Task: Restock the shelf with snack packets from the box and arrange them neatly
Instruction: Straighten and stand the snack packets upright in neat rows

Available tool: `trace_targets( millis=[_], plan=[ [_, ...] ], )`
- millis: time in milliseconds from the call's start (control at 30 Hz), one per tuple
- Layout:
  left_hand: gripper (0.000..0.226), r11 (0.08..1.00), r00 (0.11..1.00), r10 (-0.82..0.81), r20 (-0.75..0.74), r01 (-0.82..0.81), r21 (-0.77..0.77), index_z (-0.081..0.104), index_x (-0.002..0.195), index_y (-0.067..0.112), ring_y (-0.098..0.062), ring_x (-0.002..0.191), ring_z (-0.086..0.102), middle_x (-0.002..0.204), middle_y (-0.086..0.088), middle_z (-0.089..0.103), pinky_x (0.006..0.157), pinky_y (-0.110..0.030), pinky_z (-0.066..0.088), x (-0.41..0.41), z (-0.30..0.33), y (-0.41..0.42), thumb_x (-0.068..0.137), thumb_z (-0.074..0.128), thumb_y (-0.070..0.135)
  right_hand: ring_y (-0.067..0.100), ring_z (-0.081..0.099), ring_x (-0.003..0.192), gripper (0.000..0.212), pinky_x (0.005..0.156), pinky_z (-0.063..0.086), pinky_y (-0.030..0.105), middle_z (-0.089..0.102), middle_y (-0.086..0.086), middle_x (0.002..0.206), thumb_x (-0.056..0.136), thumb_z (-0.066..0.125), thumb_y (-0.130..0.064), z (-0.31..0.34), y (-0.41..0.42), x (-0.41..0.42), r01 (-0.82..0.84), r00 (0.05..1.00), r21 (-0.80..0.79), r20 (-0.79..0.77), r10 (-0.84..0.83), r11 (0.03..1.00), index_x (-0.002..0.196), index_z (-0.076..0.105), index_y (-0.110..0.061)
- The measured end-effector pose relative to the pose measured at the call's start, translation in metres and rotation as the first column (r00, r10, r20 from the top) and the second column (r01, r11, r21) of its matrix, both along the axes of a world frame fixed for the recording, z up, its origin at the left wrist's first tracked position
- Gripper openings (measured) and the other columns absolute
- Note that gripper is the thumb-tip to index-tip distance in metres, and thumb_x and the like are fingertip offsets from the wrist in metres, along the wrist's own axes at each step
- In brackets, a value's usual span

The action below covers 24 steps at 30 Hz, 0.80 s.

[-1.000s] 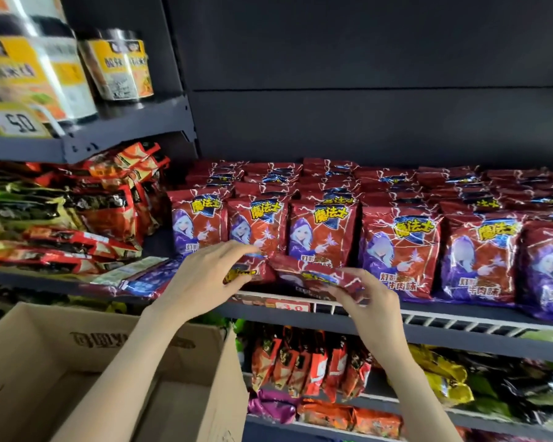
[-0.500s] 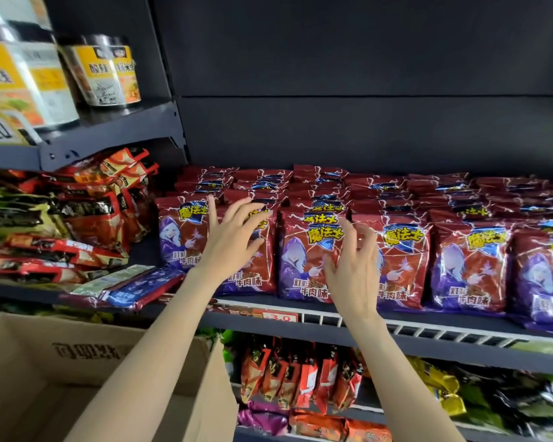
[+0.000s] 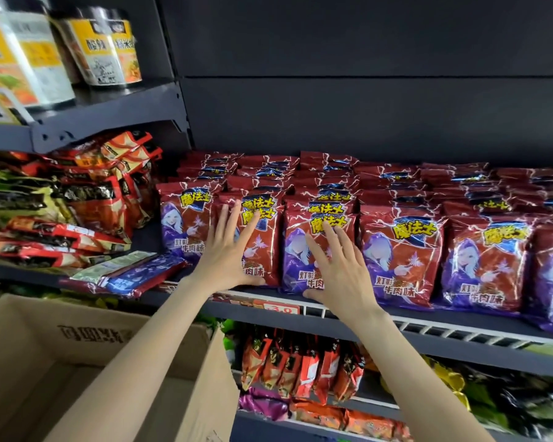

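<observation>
Both hands lay spread flat: left hand (image 3: pixel 229 250) and right hand (image 3: pixel 339 266) pressing upright snack packets (image 3: pixel 399 250) on the shelf (image 3: pixel 460 333).

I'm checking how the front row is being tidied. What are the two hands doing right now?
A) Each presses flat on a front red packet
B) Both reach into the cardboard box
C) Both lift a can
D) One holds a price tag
A: the left hand and right hand lie with straight, spread fingers against upright front-row red packets on the shelf.

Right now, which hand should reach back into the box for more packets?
Left, likely. The left hand is pressed flat on a front packet directly above the open cardboard box; the right hand would have to cross over.
</observation>
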<state>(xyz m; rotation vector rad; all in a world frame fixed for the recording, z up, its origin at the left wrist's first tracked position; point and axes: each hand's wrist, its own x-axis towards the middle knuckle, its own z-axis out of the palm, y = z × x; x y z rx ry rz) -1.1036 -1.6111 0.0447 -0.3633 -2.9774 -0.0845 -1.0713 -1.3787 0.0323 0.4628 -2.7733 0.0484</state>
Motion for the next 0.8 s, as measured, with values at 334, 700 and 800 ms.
trace_targets(
  millis=[334, 700, 800],
  plan=[
    [0.138, 0.999, 0.998, -0.035, 0.045, 0.033, 0.035, -0.029, 0.139, 0.041, -0.024, 0.131, -0.043, 0.14, 0.003, -0.05, 0.109, -0.063, 0.001, -0.003, 0.005, -0.005, 0.052, 0.074, 0.071, 0.042, 0.019, 0.141, 0.108, 0.108, 0.024, 0.059, 0.02, 0.022, 0.154, 0.047, 0.081, -0.065, 0.004, -0.003, -0.009, -0.018, 0.985, 0.023, -0.17, 0.021, 1.0, 0.14, 0.044, -0.025],
    [0.136, 0.905, 0.979, 0.159, 0.124, -0.195, 0.379, -0.027, 0.136, 0.048, -0.038, 0.143, 0.007, 0.153, -0.011, -0.024, 0.106, -0.051, 0.032, 0.016, -0.009, -0.003, 0.058, 0.084, 0.048, 0.028, 0.05, 0.107, 0.025, 0.092, 0.038, 0.039, 0.07, 0.008, 0.097, 0.095, 0.049, -0.024, 0.076, -0.061, -0.095, -0.218, 0.969, -0.067, -0.134, 0.207, 0.974, 0.103, 0.068, -0.011],
    [0.135, 0.913, 0.974, 0.181, 0.139, -0.219, 0.344, -0.029, 0.134, 0.051, -0.041, 0.141, 0.012, 0.155, -0.02, -0.01, 0.107, -0.054, 0.029, 0.008, -0.004, -0.008, 0.059, 0.084, 0.048, 0.026, 0.046, 0.113, 0.024, 0.098, 0.035, 0.038, 0.071, 0.008, 0.092, 0.094, 0.051, -0.025, 0.077, -0.065, -0.105, -0.18, 0.978, -0.111, -0.126, 0.165, 0.977, 0.103, 0.071, -0.014]
  ],
)
